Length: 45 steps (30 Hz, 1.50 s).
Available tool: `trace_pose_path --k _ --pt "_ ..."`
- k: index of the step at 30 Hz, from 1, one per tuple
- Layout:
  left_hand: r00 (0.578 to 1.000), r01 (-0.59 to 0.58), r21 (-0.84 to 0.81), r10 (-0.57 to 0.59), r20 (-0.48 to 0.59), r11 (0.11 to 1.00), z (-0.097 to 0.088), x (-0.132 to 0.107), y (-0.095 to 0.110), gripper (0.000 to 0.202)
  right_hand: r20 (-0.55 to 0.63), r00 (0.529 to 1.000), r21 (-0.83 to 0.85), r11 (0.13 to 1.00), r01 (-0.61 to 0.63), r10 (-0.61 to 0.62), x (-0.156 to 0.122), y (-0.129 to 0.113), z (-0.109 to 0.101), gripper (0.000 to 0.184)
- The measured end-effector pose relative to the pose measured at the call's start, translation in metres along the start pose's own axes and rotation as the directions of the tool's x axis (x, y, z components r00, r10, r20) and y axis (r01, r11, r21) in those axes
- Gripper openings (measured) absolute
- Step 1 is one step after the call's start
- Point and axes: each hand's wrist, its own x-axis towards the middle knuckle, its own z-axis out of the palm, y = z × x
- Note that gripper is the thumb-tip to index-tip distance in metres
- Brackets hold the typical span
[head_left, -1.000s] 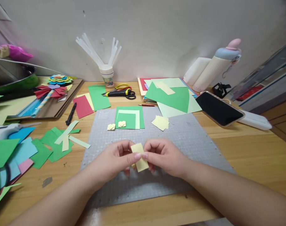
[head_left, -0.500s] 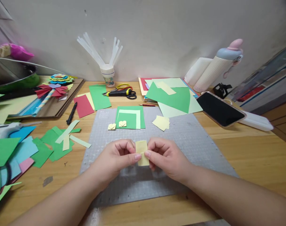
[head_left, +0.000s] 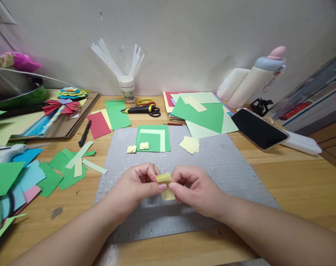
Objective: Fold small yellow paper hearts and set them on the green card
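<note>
A small pale yellow piece of paper [head_left: 168, 194] is held up over the grey cutting mat [head_left: 220, 177], its upper part bent over. My left hand [head_left: 144, 181] pinches its left edge between thumb and fingers. On the right edge, my right hand [head_left: 191, 186] pinches it the same way. Beyond the hands, one folded paper heart [head_left: 132, 149] lies on the mat and another folded heart [head_left: 144, 146] rests on stacked green squares [head_left: 154, 129]. A few loose pale yellow paper pieces [head_left: 189, 144] lie to their right.
Green and pale scraps [head_left: 48, 179] spread over the left side, near a glue gun [head_left: 9, 151]. Behind the mat are scissors [head_left: 146, 108], a cup of white sticks [head_left: 127, 88] and stacked coloured paper [head_left: 201, 114]. A phone [head_left: 259, 127] and a bottle [head_left: 256, 81] stand right.
The top part of the yellow paper, flat and upright before, has tilted and bent over between my fingers. Both hands keep their pinch in nearly the same place.
</note>
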Motion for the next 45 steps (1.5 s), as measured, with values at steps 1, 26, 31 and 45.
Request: trace_pose_path --k 1,26,31,45 --pt "1.000 0.003 0.006 -0.003 0.010 1.000 0.000 0.000 0.000 0.031 0.002 1.000 -0.002 1.000 -0.001 0.001 0.000 0.000 0.000 0.020" --pt "0.990 -0.142 0.159 0.140 0.021 0.977 0.001 -0.004 0.005 0.023 0.113 0.966 0.308 0.916 -0.258 0.234 0.003 0.002 -0.001 0.022" --pt "0.992 -0.125 0.168 0.127 0.004 0.978 -0.001 -0.005 0.006 0.026 0.111 0.963 0.316 0.910 -0.267 0.244 0.004 0.002 -0.001 0.023" --pt "0.997 -0.072 0.297 0.066 0.029 0.952 0.008 -0.004 0.003 0.027 -0.009 0.984 0.293 0.941 -0.169 0.180 0.003 0.002 0.003 0.029"
